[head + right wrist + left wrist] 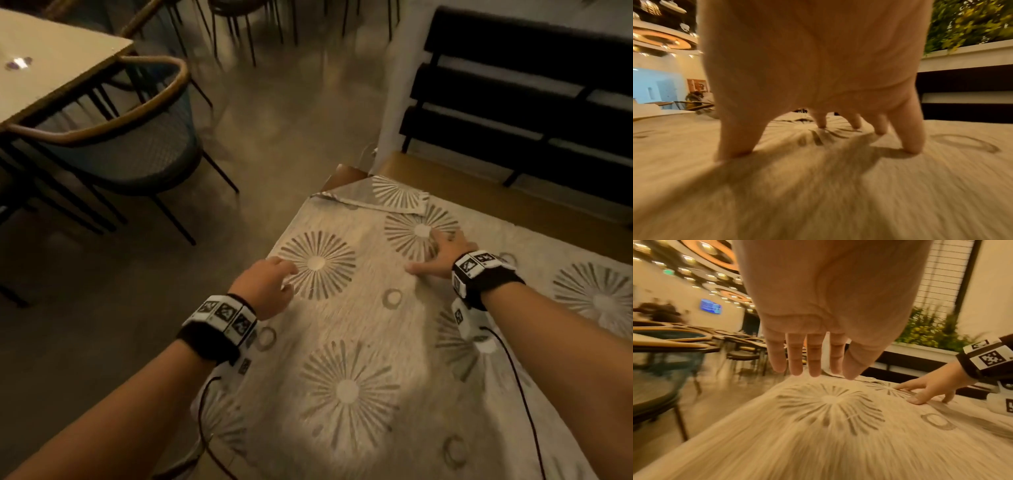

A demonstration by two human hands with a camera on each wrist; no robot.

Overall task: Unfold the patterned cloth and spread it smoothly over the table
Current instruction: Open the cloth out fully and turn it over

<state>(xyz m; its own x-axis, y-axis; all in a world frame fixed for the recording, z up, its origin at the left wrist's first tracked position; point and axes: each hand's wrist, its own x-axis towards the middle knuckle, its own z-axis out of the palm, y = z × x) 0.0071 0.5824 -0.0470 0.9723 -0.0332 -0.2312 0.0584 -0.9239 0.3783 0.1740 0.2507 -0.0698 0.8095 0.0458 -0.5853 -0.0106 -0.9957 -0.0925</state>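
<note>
The patterned cloth [359, 342] lies spread over the table [346, 173], a pale fabric printed with large sunburst rounds and small rings; from the head view it runs from the near edge away toward the far left corner, and its long axis cannot be told, since the cloth passes out of view at the right and bottom. At that far corner a flap [394, 197] is folded back on top of the cloth, so a bit of bare brown table shows just beyond it. The left hand [265, 284] is over the left edge of the cloth beside one sunburst, fingers straight and slightly parted, pointing toward the far corner; in the left wrist view the fingertips [795, 369] hang just above the fabric, holding nothing. The right hand [442, 255] is spread flat with fingers splayed, its fingertips [912, 149] and thumb pressing down on the cloth over another sunburst near the folded flap. The two hands are apart, side by side. Off to the left stand a chair [130, 144] and another table [51, 65]; a dark bench [531, 102] stands beyond the right side
</note>
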